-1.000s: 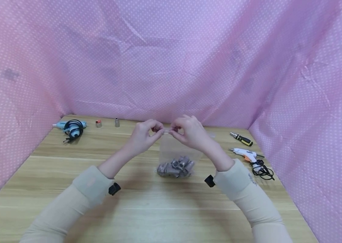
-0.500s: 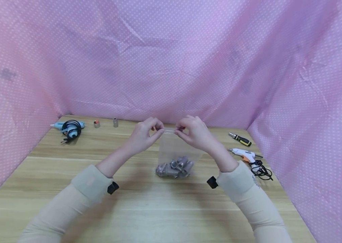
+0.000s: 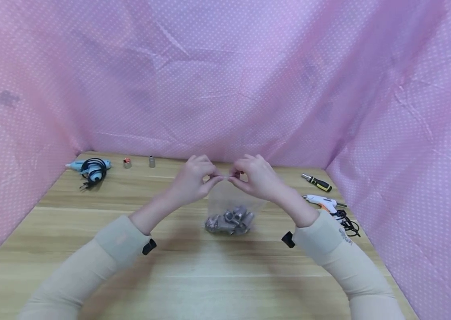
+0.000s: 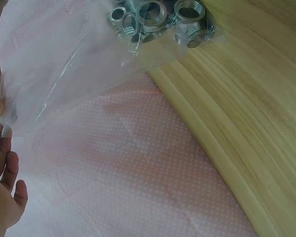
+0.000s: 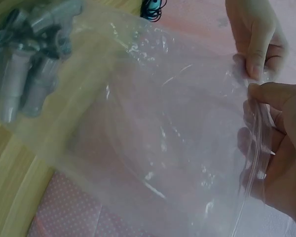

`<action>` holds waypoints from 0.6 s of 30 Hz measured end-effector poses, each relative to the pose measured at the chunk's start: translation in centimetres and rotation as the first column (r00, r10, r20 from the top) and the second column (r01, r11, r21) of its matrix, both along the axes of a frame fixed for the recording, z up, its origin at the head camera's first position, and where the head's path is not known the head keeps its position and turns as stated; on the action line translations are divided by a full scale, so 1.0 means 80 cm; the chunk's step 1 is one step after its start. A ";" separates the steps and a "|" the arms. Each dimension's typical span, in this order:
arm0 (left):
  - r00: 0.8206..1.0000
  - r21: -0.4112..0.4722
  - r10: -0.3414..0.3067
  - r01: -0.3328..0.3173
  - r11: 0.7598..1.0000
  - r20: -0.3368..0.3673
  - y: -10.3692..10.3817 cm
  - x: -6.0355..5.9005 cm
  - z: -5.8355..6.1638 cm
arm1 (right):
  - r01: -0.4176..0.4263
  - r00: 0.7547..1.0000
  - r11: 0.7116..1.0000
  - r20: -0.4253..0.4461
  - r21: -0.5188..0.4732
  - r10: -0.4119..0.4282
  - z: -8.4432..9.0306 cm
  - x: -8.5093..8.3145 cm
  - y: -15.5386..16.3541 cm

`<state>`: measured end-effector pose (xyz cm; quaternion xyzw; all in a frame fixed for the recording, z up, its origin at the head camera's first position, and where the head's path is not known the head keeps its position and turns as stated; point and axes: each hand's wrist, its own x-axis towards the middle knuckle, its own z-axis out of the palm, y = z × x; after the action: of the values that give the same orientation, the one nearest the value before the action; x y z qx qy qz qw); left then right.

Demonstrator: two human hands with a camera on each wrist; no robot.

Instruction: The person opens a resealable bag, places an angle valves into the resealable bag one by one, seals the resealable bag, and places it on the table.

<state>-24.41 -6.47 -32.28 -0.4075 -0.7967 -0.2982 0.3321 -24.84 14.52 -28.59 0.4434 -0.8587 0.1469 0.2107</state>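
Note:
A clear zip-top bag [image 3: 229, 195] hangs upright below both hands, its bottom down at the wooden table. Inside it lie several threaded metal pipe fittings [image 3: 231, 219], seen closer in the left wrist view as ringed fittings [image 4: 150, 14]. My left hand [image 3: 194, 178] pinches the bag's top edge between thumb and index finger. Close beside it, my right hand [image 3: 254, 177] pinches the same edge, the two thumbs almost meeting. In the right wrist view the zip strip [image 5: 256, 143] runs along the right hand's fingers, some of which show through the plastic.
At the back left lie a blue glue gun [image 3: 91, 168] with a coiled black cord, a small metal ring piece [image 3: 127, 163] and a metal fitting [image 3: 151, 161]. To the right are a screwdriver [image 3: 316, 182] and a white glue gun [image 3: 323, 202]. Pink dotted cloth [image 3: 209, 89] encloses the table.
The right hand first slid right along the bag's top edge, away from the left. Now the left hand has moved right, so the fingertips are close together again, and the bag's mouth sits slightly lower.

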 end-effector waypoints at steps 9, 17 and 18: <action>1.000 -0.027 0.008 -0.009 1.000 -0.015 -0.005 0.002 0.003 | -0.017 0.999 0.999 -0.031 0.047 0.018 0.003 -0.002 0.017; 0.999 -0.024 0.035 -0.035 0.999 -0.025 -0.016 -0.001 0.005 | 0.025 1.000 0.998 0.000 0.052 -0.025 0.002 -0.005 0.042; 0.999 -0.026 0.037 -0.038 0.999 -0.026 -0.017 -0.001 0.006 | 0.029 1.000 0.998 0.005 0.051 -0.029 0.002 -0.006 0.046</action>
<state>-24.51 -7.83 -31.83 -0.4007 -0.8037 -0.2762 0.3423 -25.35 18.17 -28.44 0.4357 -0.8691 0.1232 0.1991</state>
